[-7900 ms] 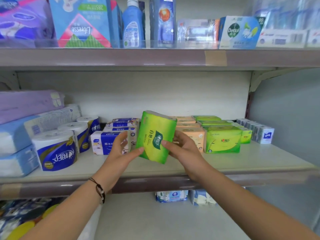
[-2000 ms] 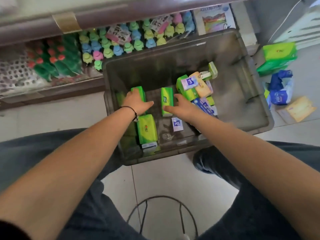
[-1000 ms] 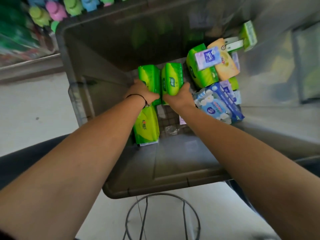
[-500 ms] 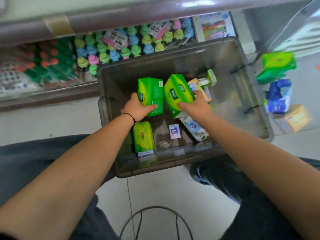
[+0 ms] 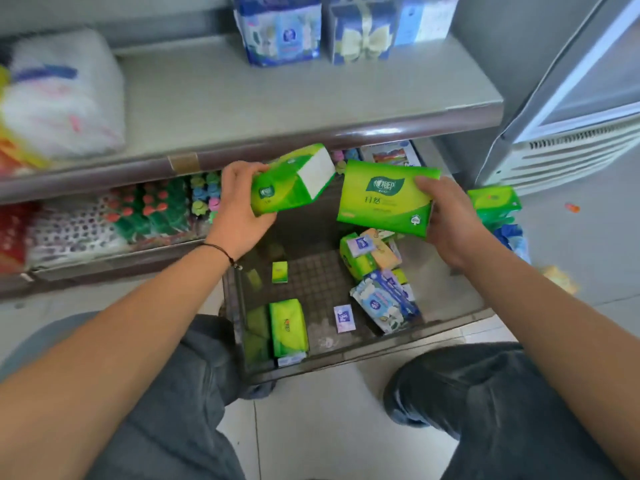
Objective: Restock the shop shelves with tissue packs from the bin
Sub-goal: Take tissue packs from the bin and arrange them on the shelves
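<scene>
My left hand [image 5: 239, 209] grips a green tissue pack [image 5: 291, 181] by its left end, its white end turned up and right. My right hand [image 5: 450, 220] holds a second, flatter green tissue pack [image 5: 384, 199] by its right edge. Both packs hang above the grey bin [image 5: 446, 299] on the floor, just below the front lip of a grey shelf [image 5: 277, 98]. In the bin lie another green pack [image 5: 289, 327], a blue and white pack [image 5: 382, 303] and several small packs.
Blue boxed goods [image 5: 280, 29] stand at the back of the grey shelf, and a white bag [image 5: 62, 95] lies on its left. Colourful small items [image 5: 152, 209] fill the lowest shelf. More packs [image 5: 495, 202] lie on the floor right of the bin, near a white appliance [image 5: 575, 147].
Both hands have lifted their green packs up out of the bin toward the shelf edge. The view has tilted upward, bringing the grey shelf into sight.
</scene>
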`<state>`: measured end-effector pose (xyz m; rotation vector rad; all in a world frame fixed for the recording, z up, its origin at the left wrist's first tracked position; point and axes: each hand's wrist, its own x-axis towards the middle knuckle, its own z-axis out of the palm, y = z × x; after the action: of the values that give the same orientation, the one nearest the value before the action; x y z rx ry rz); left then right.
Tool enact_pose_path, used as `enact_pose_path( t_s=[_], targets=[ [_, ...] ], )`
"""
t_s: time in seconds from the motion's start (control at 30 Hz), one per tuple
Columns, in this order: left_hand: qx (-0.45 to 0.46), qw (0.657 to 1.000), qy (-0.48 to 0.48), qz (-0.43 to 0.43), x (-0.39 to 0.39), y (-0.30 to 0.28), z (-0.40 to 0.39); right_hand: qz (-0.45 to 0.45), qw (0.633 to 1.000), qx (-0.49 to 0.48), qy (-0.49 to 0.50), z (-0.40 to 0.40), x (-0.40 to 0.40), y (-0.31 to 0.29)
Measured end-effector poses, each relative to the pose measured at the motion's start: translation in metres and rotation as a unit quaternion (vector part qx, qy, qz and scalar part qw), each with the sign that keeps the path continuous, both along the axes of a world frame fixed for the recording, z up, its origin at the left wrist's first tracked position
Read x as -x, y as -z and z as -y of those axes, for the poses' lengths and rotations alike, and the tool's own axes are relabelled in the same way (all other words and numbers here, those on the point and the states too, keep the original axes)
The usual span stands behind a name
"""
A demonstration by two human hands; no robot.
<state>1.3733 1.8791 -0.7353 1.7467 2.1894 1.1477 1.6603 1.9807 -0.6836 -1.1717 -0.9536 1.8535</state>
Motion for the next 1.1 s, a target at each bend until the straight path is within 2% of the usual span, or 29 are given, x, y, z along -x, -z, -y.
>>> enact_pose_path(
  t_s=[0.1, 0.2, 0.37, 0.5, 0.57, 0.63, 0.7, 0.77, 0.83, 1.0, 1.1],
  targets=[
    [-0.062, 0.998, -0.016, -0.030, 0.003, -0.021, 0.002, -0.049, 0.998, 0.032, -0.015, 0.007, -0.001, -0.028],
    [-0.105, 0.993, -0.022, -0.045, -0.001, -0.042, 0.003, -0.062, 0.997, 0.034, -0.020, 0.009, -0.001, -0.041],
    [-0.166, 0.986, -0.027, -0.013, -0.022, -0.065, 0.004, -0.055, 0.998, 0.019, -0.040, 0.011, 0.007, -0.048],
    [-0.195, 0.980, -0.022, 0.029, -0.031, -0.071, 0.000, -0.069, 0.998, 0.008, -0.013, 0.006, 0.010, -0.052],
    [-0.193, 0.976, 0.025, 0.098, -0.033, -0.072, -0.001, -0.074, 0.997, -0.009, -0.003, 0.003, 0.010, -0.056],
    [-0.211, 0.947, 0.088, 0.224, -0.036, -0.077, 0.000, -0.087, 0.996, -0.026, 0.008, -0.001, 0.007, -0.061],
    [-0.254, 0.891, 0.105, 0.360, -0.040, -0.085, 0.000, -0.107, 0.993, -0.041, 0.016, -0.005, 0.004, -0.066],
    [-0.278, 0.827, 0.061, 0.484, -0.043, -0.098, -0.001, -0.118, 0.991, -0.064, 0.017, -0.009, 0.002, -0.073],
    [-0.266, 0.794, 0.042, 0.545, -0.035, -0.108, -0.005, -0.130, 0.987, -0.091, 0.010, -0.012, 0.002, -0.080],
    [-0.084, 0.806, 0.170, 0.561, -0.010, -0.141, -0.004, -0.152, 0.979, -0.137, -0.018, -0.020, 0.005, -0.095],
    [-0.010, 0.812, 0.173, 0.557, -0.002, -0.148, 0.001, -0.139, 0.978, -0.157, -0.010, -0.028, 0.006, -0.099]
  ],
)
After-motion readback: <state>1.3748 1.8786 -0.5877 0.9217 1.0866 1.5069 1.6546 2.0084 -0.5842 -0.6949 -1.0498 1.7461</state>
